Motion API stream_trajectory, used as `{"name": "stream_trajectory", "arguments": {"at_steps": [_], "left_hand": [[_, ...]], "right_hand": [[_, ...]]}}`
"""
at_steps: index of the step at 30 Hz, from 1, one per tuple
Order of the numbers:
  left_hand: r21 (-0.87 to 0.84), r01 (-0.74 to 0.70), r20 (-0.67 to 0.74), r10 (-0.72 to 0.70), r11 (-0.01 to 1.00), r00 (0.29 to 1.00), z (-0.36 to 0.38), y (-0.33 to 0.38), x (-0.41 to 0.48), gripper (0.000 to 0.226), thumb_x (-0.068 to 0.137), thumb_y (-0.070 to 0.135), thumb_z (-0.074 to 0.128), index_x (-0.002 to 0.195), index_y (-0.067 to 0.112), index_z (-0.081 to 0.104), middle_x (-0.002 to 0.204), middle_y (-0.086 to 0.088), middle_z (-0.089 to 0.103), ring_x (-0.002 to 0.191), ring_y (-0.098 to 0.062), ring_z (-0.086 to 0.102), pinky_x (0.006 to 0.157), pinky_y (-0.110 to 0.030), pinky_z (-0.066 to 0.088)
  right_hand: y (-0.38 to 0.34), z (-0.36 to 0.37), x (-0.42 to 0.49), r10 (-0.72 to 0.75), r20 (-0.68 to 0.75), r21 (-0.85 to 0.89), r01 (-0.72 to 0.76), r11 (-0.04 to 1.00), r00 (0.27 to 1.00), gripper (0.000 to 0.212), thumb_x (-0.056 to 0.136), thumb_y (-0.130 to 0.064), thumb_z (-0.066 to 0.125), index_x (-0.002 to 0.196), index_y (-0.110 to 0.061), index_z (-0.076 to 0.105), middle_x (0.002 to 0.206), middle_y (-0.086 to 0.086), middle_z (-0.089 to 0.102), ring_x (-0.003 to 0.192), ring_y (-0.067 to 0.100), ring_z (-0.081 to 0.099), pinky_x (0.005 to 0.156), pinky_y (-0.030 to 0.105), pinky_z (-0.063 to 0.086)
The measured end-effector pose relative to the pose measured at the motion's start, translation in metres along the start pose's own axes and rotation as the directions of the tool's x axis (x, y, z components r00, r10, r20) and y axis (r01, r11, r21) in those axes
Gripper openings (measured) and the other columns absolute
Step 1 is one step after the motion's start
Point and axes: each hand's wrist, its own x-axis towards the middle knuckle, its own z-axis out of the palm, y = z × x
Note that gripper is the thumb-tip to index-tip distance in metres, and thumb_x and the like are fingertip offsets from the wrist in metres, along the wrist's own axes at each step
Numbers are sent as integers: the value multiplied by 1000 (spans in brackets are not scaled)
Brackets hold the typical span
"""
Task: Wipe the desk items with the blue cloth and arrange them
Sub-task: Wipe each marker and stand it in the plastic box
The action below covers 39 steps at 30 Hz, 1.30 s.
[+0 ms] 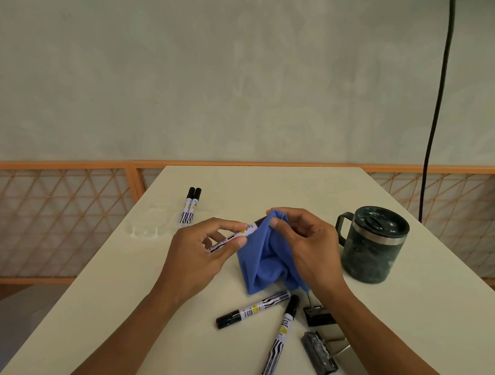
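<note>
- Nearest: two loose markers (253, 309) and two binder clips (319, 356) lie on the desk (122, 309), just below the cloth and beside the right forearm. Probably unwiped.
- Left hand (201, 254) pinches the held marker (233, 235) mid-barrel, thumb and fingertips curled round it.
- Right hand (309, 244) pinches the blue cloth (266, 259) over that marker's black cap end. The rest of the cloth drapes down to the desk.
- Handling guess: marker is light and rigid with a slick barrel, so grip the barrel. Cloth is limp, so bunch it.
- Further: mug (373, 244) right of the hands; marker pair (190, 209) side by side, far left.
</note>
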Motion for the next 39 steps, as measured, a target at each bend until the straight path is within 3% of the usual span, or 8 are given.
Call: {"name": "stream_trajectory", "arguments": {"at_steps": [10,14,16,19,26,31,35,39], "left_hand": [[92,-128,-16,130,987,991,5,0,-3,25,93,28,85,112,42,79,115,22,77,94,-19,71,73,-37,53],[-12,-4,23,4,1000,1000,1,2,1,26,93,34,84,117,42,78,111,22,78,92,-12,72,77,-23,54],[-55,60,75,-56,997,996,-3,1,4,19,96,38,79,115,39,81,102,15,81,85,-11,77,80,-27,58],[-64,99,139,-90,993,986,-7,-2,4,15,94,39,79,107,32,85,95,9,82,81,-14,79,84,-40,62],[-65,23,169,-12,998,986,-3,-7,5,21,92,29,83,114,31,84,99,6,76,87,-20,74,87,-35,58],[-56,-13,147,21,998,989,-5,-9,5,19,91,26,85,110,30,85,100,5,76,90,-23,73,87,-34,58],[-68,17,117,-9,998,993,-1,-5,4,15,91,28,86,103,36,85,96,7,76,83,-19,70,83,-33,57],[-66,36,107,-29,997,994,-1,-5,4,14,90,28,87,101,36,84,95,9,77,80,-18,71,82,-34,58]], "right_hand": [[-1,2,1,57,9,35,-57,998,998,28,86,-18,89,113,-20,82,107,-8,82,104,11,78,94,30,62],[-2,-4,4,14,-1,56,-14,998,1000,19,94,-14,80,113,-16,81,104,-7,83,102,10,78,90,23,61],[-2,-6,5,3,2,59,-3,998,1000,17,98,-11,76,114,-14,81,106,-7,83,104,10,78,89,21,60],[0,-7,5,6,27,79,-8,997,1000,18,100,-8,72,116,-12,79,111,-2,82,107,16,77,96,29,61],[2,0,-1,16,-38,-79,-19,997,999,32,83,-26,92,114,-28,81,110,-19,79,104,4,75,91,25,62],[3,-4,3,10,-96,-95,-20,995,995,14,96,-24,80,110,-27,83,101,-13,82,98,6,77,92,37,63],[8,-5,5,15,-62,-146,-24,989,998,17,105,-27,69,118,-28,80,107,-12,80,102,12,76,93,46,62],[7,0,0,-74,-3,-194,72,978,997,26,96,-32,80,122,-31,79,116,-19,76,111,5,72,94,28,60]]}}
